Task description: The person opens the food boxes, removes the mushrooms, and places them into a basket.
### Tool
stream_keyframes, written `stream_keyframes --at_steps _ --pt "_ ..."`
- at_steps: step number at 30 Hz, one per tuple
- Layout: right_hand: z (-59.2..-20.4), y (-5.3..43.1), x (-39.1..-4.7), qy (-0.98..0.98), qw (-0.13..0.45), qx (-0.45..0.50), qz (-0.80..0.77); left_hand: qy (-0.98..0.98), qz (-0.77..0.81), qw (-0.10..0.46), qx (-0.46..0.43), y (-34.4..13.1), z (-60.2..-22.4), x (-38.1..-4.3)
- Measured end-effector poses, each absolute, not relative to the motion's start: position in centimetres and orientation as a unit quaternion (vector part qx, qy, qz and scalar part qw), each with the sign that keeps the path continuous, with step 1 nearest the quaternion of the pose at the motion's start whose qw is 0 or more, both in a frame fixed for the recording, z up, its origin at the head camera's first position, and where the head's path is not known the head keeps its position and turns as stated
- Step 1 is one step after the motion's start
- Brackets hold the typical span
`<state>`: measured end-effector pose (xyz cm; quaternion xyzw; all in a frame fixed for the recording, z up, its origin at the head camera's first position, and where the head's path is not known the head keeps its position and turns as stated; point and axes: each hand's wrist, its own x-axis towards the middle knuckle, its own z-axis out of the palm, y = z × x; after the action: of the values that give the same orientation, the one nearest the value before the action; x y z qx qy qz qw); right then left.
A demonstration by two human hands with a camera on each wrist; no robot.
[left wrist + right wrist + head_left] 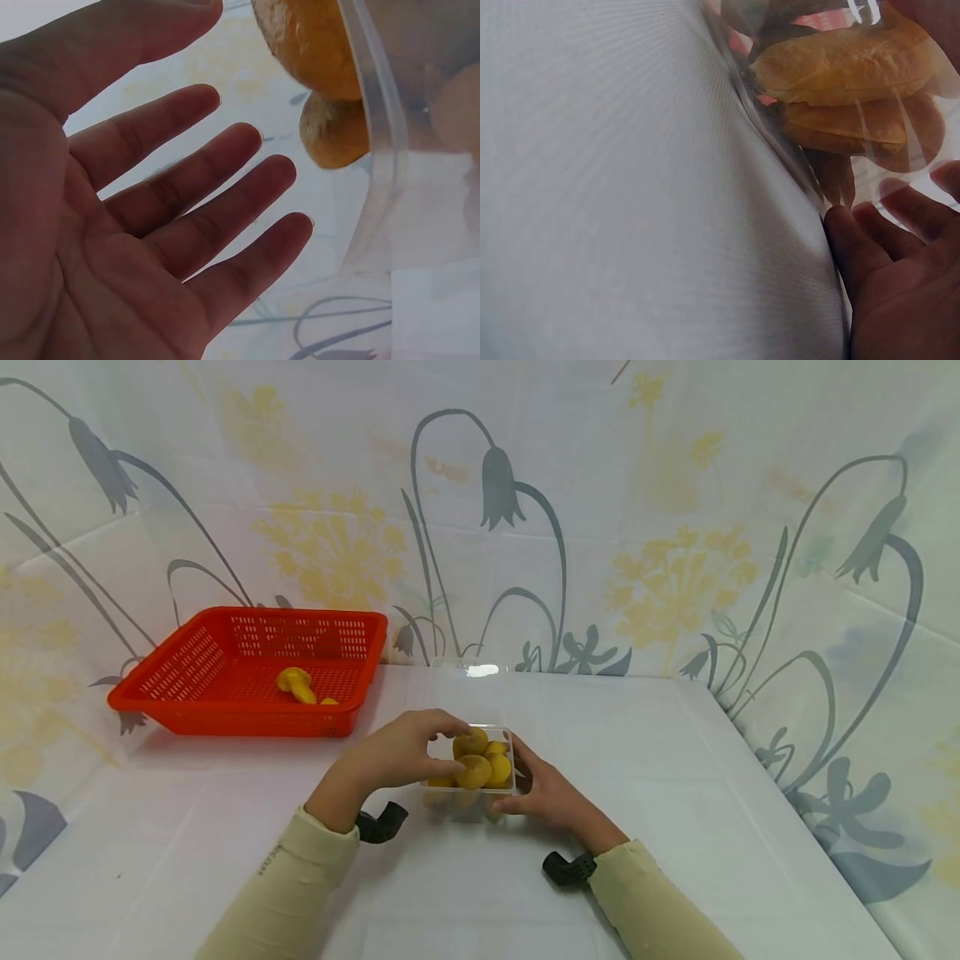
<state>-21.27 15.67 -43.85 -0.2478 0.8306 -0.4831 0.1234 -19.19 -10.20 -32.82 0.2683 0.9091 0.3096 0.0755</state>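
A clear plastic box (513, 777) stands on the white table, filled with several yellow-brown mushrooms (474, 772). My left hand (405, 747) is at the box's left side, thumb and fingers spread around its upper left part. In the left wrist view that hand (165, 195) has its fingers apart and holds nothing; mushrooms (334, 131) show beside the box wall. With my right hand (551, 793) I hold the box's right side, thumb at the front corner and fingers along the side. The right wrist view shows the fingers (907, 214) low against the clear wall, mushrooms (847, 67) behind it.
A red perforated basket (255, 718) stands at the back left, with a yellow mushroom (297, 684) and a small yellow piece inside. Behind the box lies a clear, shiny plastic piece (482, 671). Flower-printed cloth (600, 527) rises behind the table (637, 743).
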Motion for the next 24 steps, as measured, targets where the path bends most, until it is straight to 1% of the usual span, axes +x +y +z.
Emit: stream_keyframes --at_steps 8,16,24 --pt "-43.8 15.6 -21.1 0.842 0.120 -0.236 -0.470 0.891 0.339 0.100 0.285 -9.4 -33.5 -19.2" --pt "-43.9 15.6 -21.1 0.844 0.119 -0.234 -0.467 0.888 0.322 0.098 0.313 -8.9 -34.0 -19.3" --pt "-44.0 15.6 -21.2 0.844 0.118 -0.234 -0.468 0.894 0.305 0.104 0.310 -8.5 -33.9 -19.1"
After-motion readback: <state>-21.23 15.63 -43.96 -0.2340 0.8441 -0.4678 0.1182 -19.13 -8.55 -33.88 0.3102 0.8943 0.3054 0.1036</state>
